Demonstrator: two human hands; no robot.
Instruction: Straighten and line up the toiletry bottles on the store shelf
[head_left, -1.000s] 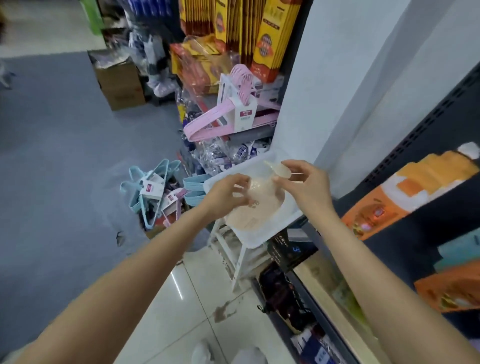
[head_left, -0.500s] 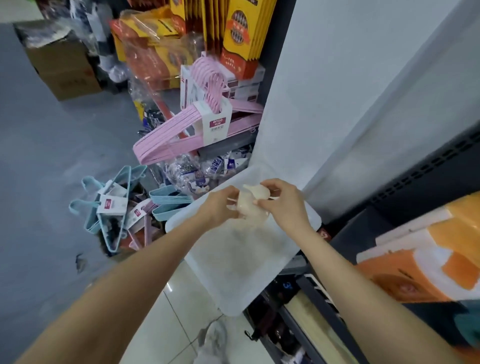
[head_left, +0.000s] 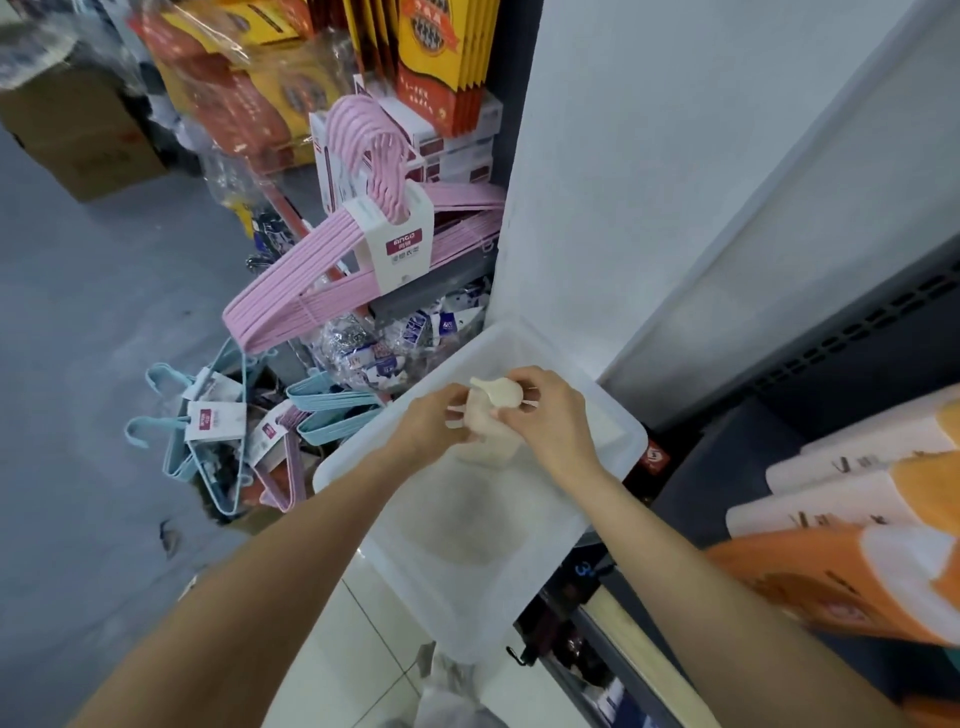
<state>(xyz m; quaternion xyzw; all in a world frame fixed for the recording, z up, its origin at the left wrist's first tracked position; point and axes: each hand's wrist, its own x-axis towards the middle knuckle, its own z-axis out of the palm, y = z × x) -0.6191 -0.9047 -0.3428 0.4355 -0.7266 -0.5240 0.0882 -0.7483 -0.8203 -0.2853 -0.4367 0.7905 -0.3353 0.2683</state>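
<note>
Pinched between left hand (head_left: 434, 423) and right hand (head_left: 553, 415), fingers curled, one pale pump bottle (head_left: 491, 410) is held over one white tray (head_left: 613, 447), tilted, nozzle pointing far-left.

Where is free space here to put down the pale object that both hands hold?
The near half of the white tray, below both hands, is bare. The grey floor at far left is open. Around the pink hangers and blue hangers it is crowded.
</note>
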